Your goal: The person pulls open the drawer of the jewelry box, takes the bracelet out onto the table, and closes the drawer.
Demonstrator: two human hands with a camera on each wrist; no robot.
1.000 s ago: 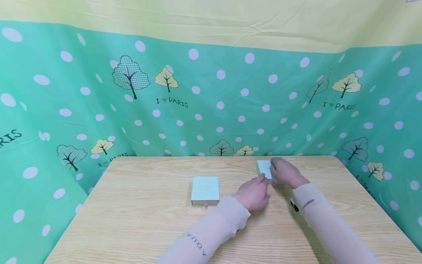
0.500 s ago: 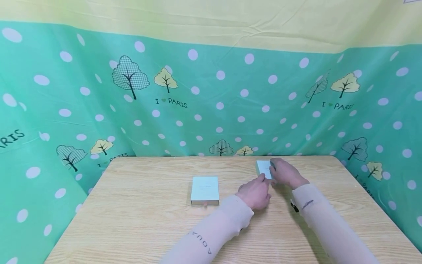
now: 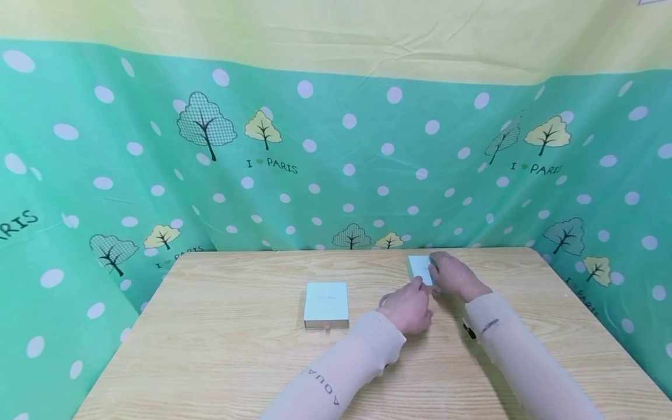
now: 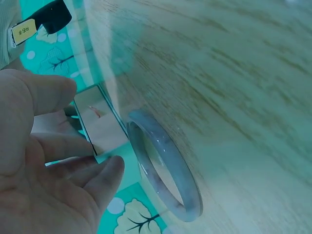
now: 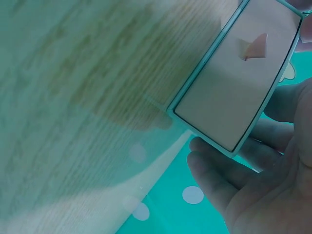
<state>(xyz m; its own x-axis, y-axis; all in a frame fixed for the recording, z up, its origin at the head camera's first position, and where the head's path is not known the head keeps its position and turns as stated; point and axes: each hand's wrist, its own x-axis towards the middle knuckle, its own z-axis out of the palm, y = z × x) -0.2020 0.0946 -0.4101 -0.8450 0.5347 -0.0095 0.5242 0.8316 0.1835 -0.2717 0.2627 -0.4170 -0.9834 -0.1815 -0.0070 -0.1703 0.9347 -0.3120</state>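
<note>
A pale-blue drawer box [image 3: 420,268] lies at the back of the table, right of the middle. Its front, with a small pink pull tab [image 5: 257,47], shows in both wrist views. My right hand [image 3: 454,274] grips its right side, thumb near the top edge and fingers along the side. At the near left corner, the bent fingers of my left hand [image 3: 406,306] hold the box. A grey-lilac bangle [image 4: 168,168] lies on the tabletop beside the left hand, apart from the fingers; in the head view the hand mostly hides it.
A second pale-blue drawer box [image 3: 326,303] sits left of the hands, its pink tab facing the person. Both stand on a wood-grain table [image 3: 226,350]. A green dotted curtain [image 3: 294,192] hangs behind the table and along both sides.
My left hand and forearm have shifted slightly to the right. The right hand and the box it grips stay nearly where they were, and the head view tilts a little.
</note>
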